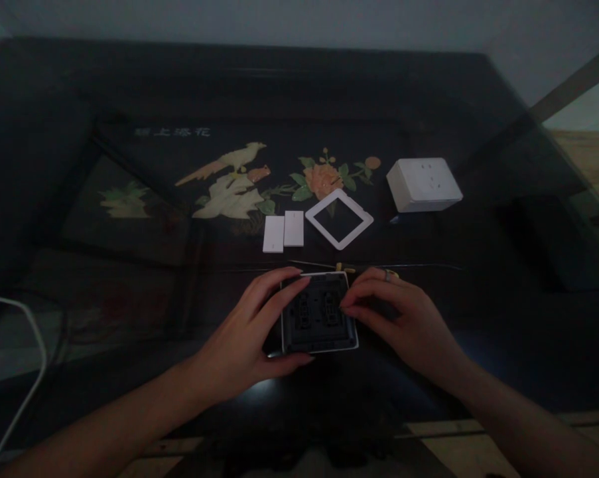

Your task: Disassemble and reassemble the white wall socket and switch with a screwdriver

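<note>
Module (pixel 317 325) dead centre, dark face up with a pale rim, directly before me over the worktop (pixel 279 86), and here's how my hands stand: left fingers (pixel 282 302) grasping it across the left half, thumb at the near edge, the others over the far one. My right fingers (pixel 371 287) are drawn together at its right edge, tips just about on the dark face; whether anything small is pinched between them, I cannot tell. Now the relation everything turns on: the right-hand mechanism (pixel 332 309) lies immediately left of those right tips, its long axis running away from me, so the right hand is the nearer one and comes at it from the side. Its twin, the left-hand mechanism (pixel 304 311), runs parallel, nearer my left fingers. The module itself is roughly square, no real long axis to speak of. Beyond it, well clear of both hands, lie two white plates (pixel 273 234) side by side, then a white frame (pixel 318 230) turned cornerwise, and a white box (pixel 403 189) off to the right.
</note>
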`<move>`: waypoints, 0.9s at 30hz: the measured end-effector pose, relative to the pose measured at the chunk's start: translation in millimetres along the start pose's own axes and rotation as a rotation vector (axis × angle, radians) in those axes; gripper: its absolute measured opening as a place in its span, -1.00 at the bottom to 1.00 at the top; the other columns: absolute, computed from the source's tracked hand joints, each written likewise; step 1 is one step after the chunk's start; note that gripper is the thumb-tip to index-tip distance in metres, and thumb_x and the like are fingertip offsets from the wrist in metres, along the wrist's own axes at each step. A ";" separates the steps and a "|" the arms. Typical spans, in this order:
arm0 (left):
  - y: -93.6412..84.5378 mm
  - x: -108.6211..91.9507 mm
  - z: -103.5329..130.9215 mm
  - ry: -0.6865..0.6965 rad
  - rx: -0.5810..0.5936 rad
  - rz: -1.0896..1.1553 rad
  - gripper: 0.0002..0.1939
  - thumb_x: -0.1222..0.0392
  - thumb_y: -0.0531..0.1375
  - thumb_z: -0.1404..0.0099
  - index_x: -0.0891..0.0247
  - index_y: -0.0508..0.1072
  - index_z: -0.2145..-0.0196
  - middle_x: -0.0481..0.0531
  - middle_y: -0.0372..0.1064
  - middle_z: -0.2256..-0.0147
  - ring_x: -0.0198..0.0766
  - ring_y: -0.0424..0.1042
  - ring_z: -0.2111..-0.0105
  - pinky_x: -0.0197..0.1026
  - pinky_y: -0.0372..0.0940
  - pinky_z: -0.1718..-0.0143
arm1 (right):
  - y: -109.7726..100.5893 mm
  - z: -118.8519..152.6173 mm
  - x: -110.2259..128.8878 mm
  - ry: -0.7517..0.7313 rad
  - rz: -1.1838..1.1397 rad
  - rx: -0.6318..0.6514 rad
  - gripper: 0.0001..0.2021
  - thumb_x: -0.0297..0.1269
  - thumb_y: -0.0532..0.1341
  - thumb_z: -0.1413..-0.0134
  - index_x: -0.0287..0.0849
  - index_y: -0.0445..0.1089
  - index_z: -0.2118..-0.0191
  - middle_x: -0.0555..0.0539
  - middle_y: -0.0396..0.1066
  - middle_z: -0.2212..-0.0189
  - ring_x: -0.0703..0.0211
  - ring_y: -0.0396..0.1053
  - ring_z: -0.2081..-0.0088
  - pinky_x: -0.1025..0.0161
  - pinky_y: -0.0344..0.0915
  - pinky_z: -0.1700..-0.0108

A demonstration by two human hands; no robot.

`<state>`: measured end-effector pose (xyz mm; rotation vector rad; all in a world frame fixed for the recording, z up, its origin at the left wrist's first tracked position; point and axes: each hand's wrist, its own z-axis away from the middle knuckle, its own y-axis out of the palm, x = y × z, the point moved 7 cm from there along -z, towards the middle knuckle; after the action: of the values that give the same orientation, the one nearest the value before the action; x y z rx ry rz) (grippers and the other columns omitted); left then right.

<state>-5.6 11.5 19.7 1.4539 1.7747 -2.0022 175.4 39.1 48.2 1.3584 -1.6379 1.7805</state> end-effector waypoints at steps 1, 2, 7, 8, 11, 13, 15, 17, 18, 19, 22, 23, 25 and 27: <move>0.1 -0.1 0.1 0.001 0.000 -0.001 -0.17 0.02 0.29 -0.26 0.06 -0.04 -0.35 0.22 0.01 -0.28 0.09 0.14 -0.25 0.18 0.22 -0.23 | -0.2 -0.3 -0.4 0.006 0.002 0.000 -0.87 -0.52 0.27 -0.10 -0.12 0.46 0.35 0.04 0.46 0.42 0.25 0.44 0.35 0.31 0.39 0.29; 0.2 0.0 0.1 0.000 0.001 0.000 -0.17 0.02 0.29 -0.26 0.05 -0.04 -0.35 0.21 0.01 -0.28 0.09 0.14 -0.25 0.19 0.22 -0.23 | -0.4 -0.7 -0.4 0.009 0.004 0.001 -0.87 -0.51 0.27 -0.11 -0.12 0.46 0.35 0.04 0.46 0.42 0.25 0.44 0.35 0.31 0.39 0.29; 0.4 0.5 0.2 -0.001 -0.003 -0.005 -0.18 0.04 0.27 -0.27 0.05 -0.04 -0.35 0.21 0.01 -0.28 0.09 0.14 -0.25 0.19 0.22 -0.22 | 0.2 -0.7 0.4 -0.002 0.021 0.003 -0.87 -0.52 0.27 -0.11 -0.13 0.47 0.35 0.02 0.48 0.41 0.25 0.46 0.35 0.31 0.40 0.29; 0.1 0.4 0.2 0.000 -0.007 -0.007 -0.19 0.04 0.27 -0.27 0.05 -0.04 -0.35 0.21 0.01 -0.28 0.09 0.15 -0.25 0.19 0.23 -0.22 | 0.2 -0.2 0.9 -0.012 0.031 -0.004 -0.88 -0.51 0.27 -0.12 -0.13 0.47 0.35 0.02 0.48 0.41 0.24 0.46 0.35 0.30 0.40 0.29; 0.1 0.1 0.3 0.005 -0.006 -0.007 -0.18 0.05 0.27 -0.27 0.04 -0.05 -0.35 0.21 0.01 -0.29 0.11 0.15 -0.25 0.21 0.23 -0.21 | -0.4 1.0 2.6 -0.043 0.065 -0.023 -0.89 -0.47 0.26 -0.14 -0.12 0.46 0.33 0.01 0.48 0.40 0.22 0.46 0.34 0.27 0.42 0.28; 0.6 0.5 0.5 0.000 0.001 -0.006 -0.16 0.05 0.28 -0.26 0.03 -0.06 -0.36 0.22 0.00 -0.29 0.13 0.14 -0.26 0.23 0.22 -0.21 | -0.6 1.4 2.8 -0.048 0.073 -0.022 -0.90 -0.46 0.25 -0.15 -0.11 0.46 0.34 0.01 0.48 0.40 0.22 0.47 0.34 0.27 0.42 0.29; 0.3 0.5 0.6 0.002 -0.006 -0.005 -0.16 0.05 0.28 -0.25 0.03 -0.05 -0.36 0.21 0.00 -0.29 0.13 0.14 -0.26 0.23 0.23 -0.21 | -1.3 1.1 2.7 -0.049 0.066 -0.019 -0.90 -0.45 0.26 -0.15 -0.12 0.47 0.35 0.01 0.48 0.41 0.22 0.47 0.35 0.28 0.42 0.30; -0.3 0.1 0.6 0.011 -0.015 -0.005 -0.17 0.05 0.28 -0.25 0.04 -0.04 -0.35 0.21 0.01 -0.29 0.12 0.14 -0.25 0.22 0.23 -0.21 | -2.2 0.7 3.4 -0.060 0.059 -0.017 -0.91 -0.44 0.27 -0.14 -0.12 0.48 0.36 0.01 0.48 0.41 0.23 0.47 0.36 0.29 0.41 0.32; -0.3 -0.1 0.5 0.015 -0.016 -0.005 -0.17 0.06 0.28 -0.25 0.05 -0.04 -0.35 0.21 0.01 -0.29 0.11 0.14 -0.25 0.21 0.23 -0.21 | -2.7 0.5 3.9 -0.068 0.058 -0.017 -0.91 -0.44 0.27 -0.13 -0.13 0.49 0.36 0.01 0.48 0.41 0.24 0.47 0.36 0.30 0.41 0.32; -0.1 -0.2 0.4 0.016 -0.013 -0.006 -0.18 0.07 0.28 -0.26 0.05 -0.04 -0.35 0.21 0.01 -0.29 0.11 0.14 -0.26 0.20 0.23 -0.22 | -3.2 0.4 4.5 -0.075 0.059 -0.017 -0.92 -0.44 0.28 -0.13 -0.13 0.49 0.35 0.00 0.48 0.41 0.24 0.47 0.35 0.30 0.41 0.32; 0.6 -0.8 0.3 0.016 -0.002 -0.008 -0.18 0.09 0.28 -0.26 0.06 -0.04 -0.35 0.22 0.00 -0.29 0.10 0.13 -0.26 0.20 0.22 -0.22 | -4.0 0.4 4.5 -0.077 0.067 -0.014 -0.91 -0.44 0.27 -0.14 -0.13 0.51 0.34 -0.01 0.49 0.40 0.23 0.48 0.35 0.29 0.43 0.30; 0.6 -0.9 0.2 0.013 -0.004 -0.009 -0.18 0.09 0.28 -0.26 0.06 -0.04 -0.35 0.22 0.00 -0.29 0.11 0.13 -0.26 0.21 0.22 -0.22 | -4.2 0.5 4.2 -0.074 0.069 -0.014 -0.91 -0.43 0.27 -0.15 -0.12 0.52 0.34 -0.01 0.50 0.40 0.23 0.48 0.34 0.29 0.43 0.30; 0.0 -1.2 0.2 0.008 -0.018 -0.008 -0.18 0.10 0.28 -0.25 0.05 -0.03 -0.35 0.22 0.01 -0.28 0.12 0.14 -0.25 0.22 0.23 -0.21 | -4.4 0.7 3.8 -0.071 0.072 -0.015 -0.90 -0.42 0.25 -0.16 -0.11 0.52 0.34 0.00 0.50 0.40 0.23 0.49 0.35 0.29 0.43 0.31; 0.0 -1.2 0.1 0.001 -0.025 -0.004 -0.19 0.11 0.28 -0.25 0.05 -0.02 -0.34 0.22 0.02 -0.28 0.13 0.14 -0.25 0.23 0.23 -0.21 | -3.9 0.8 3.4 -0.070 0.073 -0.014 -0.90 -0.42 0.26 -0.15 -0.12 0.51 0.34 0.00 0.50 0.41 0.23 0.49 0.35 0.29 0.43 0.31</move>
<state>-5.0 10.8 20.5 1.4453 1.7974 -1.9740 177.3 38.3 53.1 1.3860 -1.7552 1.7766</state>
